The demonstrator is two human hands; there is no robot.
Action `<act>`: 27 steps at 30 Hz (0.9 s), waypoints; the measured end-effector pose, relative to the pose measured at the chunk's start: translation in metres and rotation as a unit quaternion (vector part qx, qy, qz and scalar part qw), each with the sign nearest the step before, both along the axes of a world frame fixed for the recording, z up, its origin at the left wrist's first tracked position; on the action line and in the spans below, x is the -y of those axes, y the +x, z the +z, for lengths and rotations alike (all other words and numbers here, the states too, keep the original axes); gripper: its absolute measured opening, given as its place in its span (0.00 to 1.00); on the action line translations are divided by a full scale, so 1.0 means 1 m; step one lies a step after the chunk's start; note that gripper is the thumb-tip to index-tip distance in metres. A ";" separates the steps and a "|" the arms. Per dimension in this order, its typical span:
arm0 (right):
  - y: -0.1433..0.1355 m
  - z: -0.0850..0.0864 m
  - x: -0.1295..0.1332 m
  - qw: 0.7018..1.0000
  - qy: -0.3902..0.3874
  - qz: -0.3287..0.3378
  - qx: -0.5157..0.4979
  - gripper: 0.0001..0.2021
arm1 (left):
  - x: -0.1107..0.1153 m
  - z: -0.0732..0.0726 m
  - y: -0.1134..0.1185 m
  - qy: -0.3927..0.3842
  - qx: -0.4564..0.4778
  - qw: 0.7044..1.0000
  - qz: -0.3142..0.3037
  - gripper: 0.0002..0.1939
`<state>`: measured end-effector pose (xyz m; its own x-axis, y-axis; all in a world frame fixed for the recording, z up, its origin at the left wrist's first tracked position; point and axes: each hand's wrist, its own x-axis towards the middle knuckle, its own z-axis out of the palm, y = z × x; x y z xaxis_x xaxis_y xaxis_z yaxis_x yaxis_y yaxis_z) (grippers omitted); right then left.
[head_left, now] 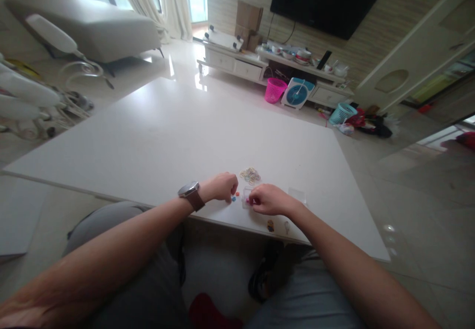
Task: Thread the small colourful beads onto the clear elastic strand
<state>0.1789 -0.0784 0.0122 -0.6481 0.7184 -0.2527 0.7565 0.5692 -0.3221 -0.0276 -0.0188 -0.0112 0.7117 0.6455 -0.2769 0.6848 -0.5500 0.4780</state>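
Two hands meet at the near edge of the white table, the largest thing I see. My left hand is curled into a loose fist just left of some small coloured pieces; I cannot tell whether it grips one. My right hand pinches a pink piece at a small clear box, which lies between both hands. Just beyond them lies a pile of rubber bands.

Left hand, right hand curled, close together
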 end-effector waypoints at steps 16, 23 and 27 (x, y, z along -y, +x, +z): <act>0.015 0.015 -0.009 0.978 0.091 -0.187 0.001 0.07 | 0.011 0.008 0.003 -0.012 0.006 1.000 0.010 0.04; 0.013 0.014 -0.008 0.980 0.081 -0.183 -0.013 0.05 | 0.008 0.004 0.001 -0.025 0.019 0.999 -0.012 0.06; 0.012 0.012 -0.007 0.981 0.085 -0.168 -0.050 0.05 | 0.004 0.009 0.004 -0.084 0.089 0.992 0.014 0.08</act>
<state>0.1913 -0.0719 0.0243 -0.3825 0.9222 -0.0575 0.8802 0.3447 -0.3262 -0.0236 -0.0226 -0.0024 0.7420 0.6209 -0.2527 0.5944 -0.4351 0.6763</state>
